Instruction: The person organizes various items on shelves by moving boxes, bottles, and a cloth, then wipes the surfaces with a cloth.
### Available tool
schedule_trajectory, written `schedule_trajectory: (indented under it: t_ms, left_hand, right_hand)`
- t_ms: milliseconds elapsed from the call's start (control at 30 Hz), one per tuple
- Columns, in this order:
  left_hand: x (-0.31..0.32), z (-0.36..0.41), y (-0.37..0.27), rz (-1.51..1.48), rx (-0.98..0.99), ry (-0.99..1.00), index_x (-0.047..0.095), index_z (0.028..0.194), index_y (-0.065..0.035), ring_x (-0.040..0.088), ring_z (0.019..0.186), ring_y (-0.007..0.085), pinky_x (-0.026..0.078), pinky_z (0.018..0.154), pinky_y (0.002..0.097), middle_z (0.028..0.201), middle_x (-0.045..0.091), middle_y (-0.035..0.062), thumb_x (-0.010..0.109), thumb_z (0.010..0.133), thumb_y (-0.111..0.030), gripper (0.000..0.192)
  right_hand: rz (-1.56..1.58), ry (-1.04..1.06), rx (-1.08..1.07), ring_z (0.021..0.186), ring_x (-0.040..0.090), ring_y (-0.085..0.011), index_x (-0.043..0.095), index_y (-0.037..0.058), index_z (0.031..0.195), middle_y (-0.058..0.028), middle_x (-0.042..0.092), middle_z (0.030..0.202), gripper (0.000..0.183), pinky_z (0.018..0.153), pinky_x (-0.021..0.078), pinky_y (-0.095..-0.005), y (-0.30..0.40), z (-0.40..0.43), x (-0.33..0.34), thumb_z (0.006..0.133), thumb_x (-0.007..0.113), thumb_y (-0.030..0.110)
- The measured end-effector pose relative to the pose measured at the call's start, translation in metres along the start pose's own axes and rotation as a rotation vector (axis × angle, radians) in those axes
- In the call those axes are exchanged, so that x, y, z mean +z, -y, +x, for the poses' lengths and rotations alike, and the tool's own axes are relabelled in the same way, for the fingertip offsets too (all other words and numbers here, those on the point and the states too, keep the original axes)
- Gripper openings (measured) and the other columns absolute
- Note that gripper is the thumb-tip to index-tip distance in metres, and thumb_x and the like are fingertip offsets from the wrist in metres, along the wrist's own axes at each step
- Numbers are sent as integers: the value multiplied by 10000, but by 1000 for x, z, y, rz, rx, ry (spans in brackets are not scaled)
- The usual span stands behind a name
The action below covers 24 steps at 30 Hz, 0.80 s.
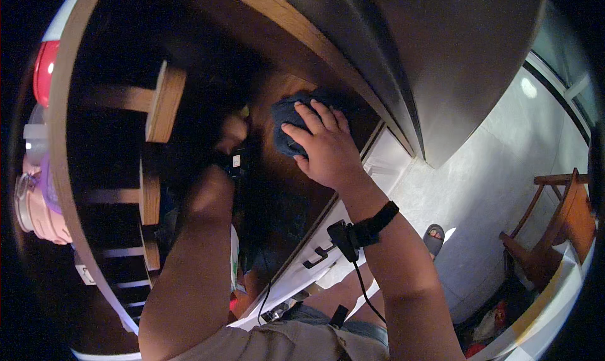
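A crumpled dark blue cloth lies against the brown wooden surface of a dim cabinet or shelf compartment. My right hand is spread over the cloth, with its thumb and fingers along the folds. To its left, my left hand reaches into the shadowed part of the compartment. It is blurred and dark, and its fingers are mostly hidden. A small yellowish patch shows beside it; I cannot tell what this is.
Wooden slats and blocks jut out on the left, behind a curved shelf edge. Beyond that edge stand a red container and a pink jar. A large dark panel rises at upper right. A wooden chair stands on the pale floor.
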State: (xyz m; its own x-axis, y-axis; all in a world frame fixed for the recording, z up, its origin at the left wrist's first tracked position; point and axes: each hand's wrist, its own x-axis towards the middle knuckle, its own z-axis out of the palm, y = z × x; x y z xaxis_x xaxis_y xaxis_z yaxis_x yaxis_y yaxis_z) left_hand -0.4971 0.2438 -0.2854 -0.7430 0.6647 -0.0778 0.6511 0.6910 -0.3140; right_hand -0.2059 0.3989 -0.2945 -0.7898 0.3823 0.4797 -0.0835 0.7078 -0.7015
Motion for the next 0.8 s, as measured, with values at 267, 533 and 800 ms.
schedule_trajectory:
  t_ms: [267, 533, 800]
  left_hand:
    - [-88, -51, -103, -873, -352, -280, 494, 1199, -6, 595, 1004, 374, 462, 856, 427, 1123, 612, 211, 511, 877, -86, 332]
    - [-204, -220, -135, -1935, -113, 10, 489, 1310, -55, 566, 1026, 116, 455, 810, 246, 1189, 593, 26, 446, 983, -129, 338]
    - [-200, -317, -154, -1866, -245, 256, 555, 1237, -113, 533, 921, 58, 432, 765, 226, 1065, 603, -53, 516, 968, -245, 301]
  right_hand:
    - [94, -30, -3, 1309, 380, -351, 602, 207, 1212, -118, 442, 1400, 564, 1080, 301, -519, -6, 1, -4, 678, 771, 263]
    - [1073, 13, 462, 1305, 371, -309, 286, 68, 1449, -133, 352, 1454, 915, 1069, 345, -415, 44, -19, -76, 750, 801, 357]
    - [1012, 406, 525, 942, 614, -146, 601, 18, 1151, -40, 667, 1048, 407, 857, 486, -282, 105, -72, -114, 808, 759, 169]
